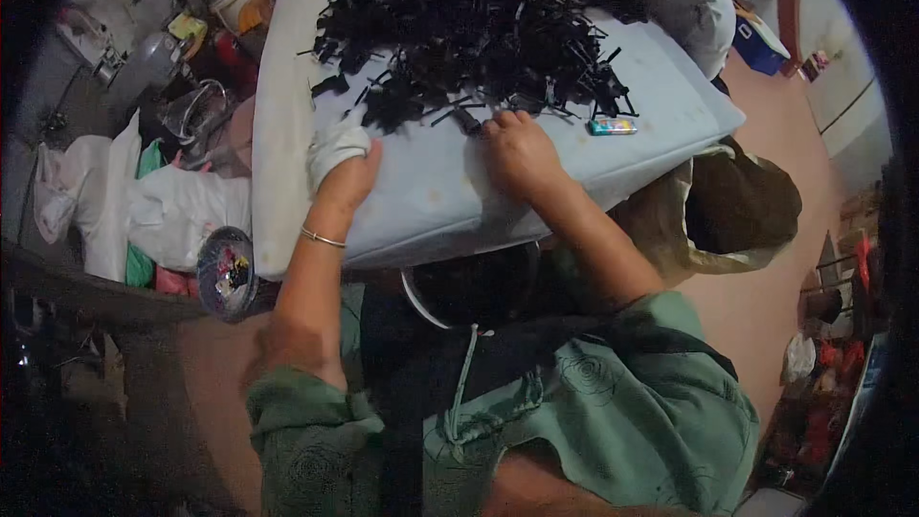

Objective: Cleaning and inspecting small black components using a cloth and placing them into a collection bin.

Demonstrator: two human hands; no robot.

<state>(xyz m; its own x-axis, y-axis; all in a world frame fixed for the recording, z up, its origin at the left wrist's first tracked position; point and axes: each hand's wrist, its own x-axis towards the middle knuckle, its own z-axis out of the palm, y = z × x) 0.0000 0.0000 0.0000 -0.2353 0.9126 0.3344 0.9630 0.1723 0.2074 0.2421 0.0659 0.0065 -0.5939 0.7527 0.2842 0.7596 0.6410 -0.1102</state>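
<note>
Both forearms come up from the lower edge and reach onto a pale bench, sleeves of green patterned cloth bunched above the elbows. The left hand lies near the bench's left side, its fingers wrapped in white cloth and curled closed around that cloth; a thin bangle circles the wrist. The right hand rests palm down just right of centre, knuckles up, fingertips bent onto a small black piece at the near edge of the heap; whether the fingers actually pinch it I cannot tell, since they hide the contact.

The heap itself, a large pile of black strip-like pieces, covers the far half of the bench, with loose bits scattered toward the hands. A small lighter with a teal and red body lies on the bench just right of the right hand, apart from the pile.

Below the bench's near edge, between the arms, sits a dark round container with a pale rim; its inside looks dark and its contents are unclear. To the left on the floor a round bowl holds small mixed-colour items. At right an open brown sack sags beside the bench.
</note>
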